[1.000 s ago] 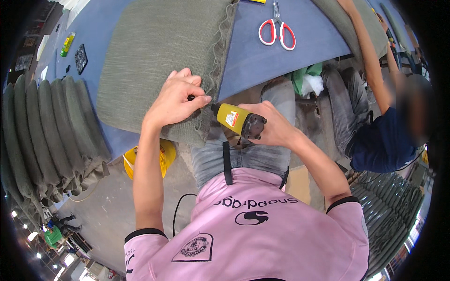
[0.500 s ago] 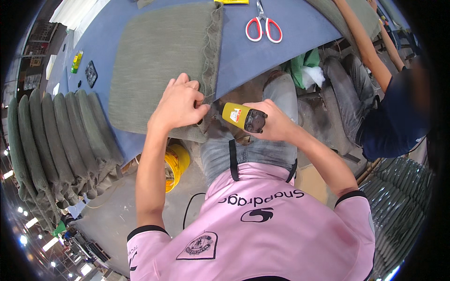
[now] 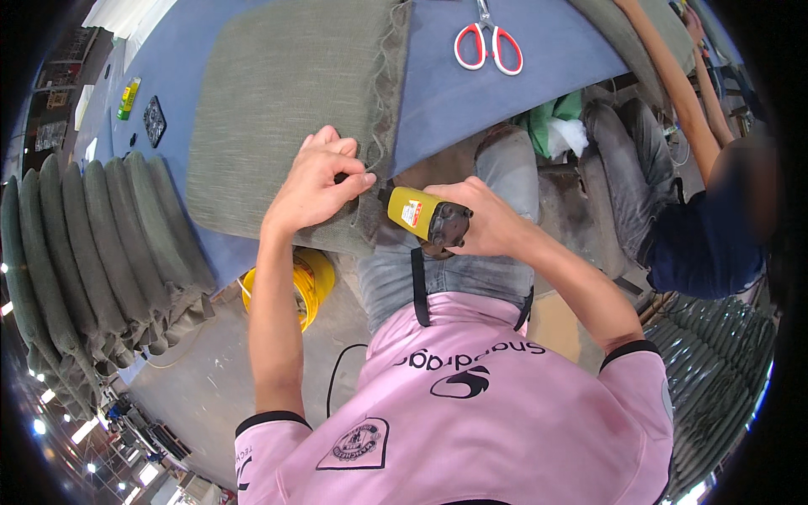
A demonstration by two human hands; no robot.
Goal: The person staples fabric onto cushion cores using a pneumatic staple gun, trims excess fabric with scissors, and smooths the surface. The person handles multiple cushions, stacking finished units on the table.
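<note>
While the grey-green padded panel [image 3: 278, 118] lies on the blue counter [image 3: 471, 101], its near right corner jutting past the counter's edge above the person's lap, the step in hand appears to be work with a powered tool on that corner. The left hand [image 3: 320, 181] bears on the panel, fingers curled and thumb closed toward them around a small dark piece too hidden to name. The right hand [image 3: 484, 215] is wrapped around the yellow-and-black tool [image 3: 412, 208], its nose just beside the panel's right edge; whether they touch cannot be told. The next move seems to call for a firm, flat corner and a straight tool, with the left thumb kept clear of the nose. Loose threads [image 3: 387, 109] fringe the panel's right edge and could snag. Red-and-white scissors [image 3: 486, 23] lie right of the panel, out of the way. Left of it stands a row of similar padded pieces [image 3: 101, 244], with a dark flat object [image 3: 154, 122] beyond them. Below the panel's near edge is a yellow bucket [image 3: 313, 286]; well to the panel's right, a co-worker [image 3: 699, 244] reaches over another fabric piece.
</note>
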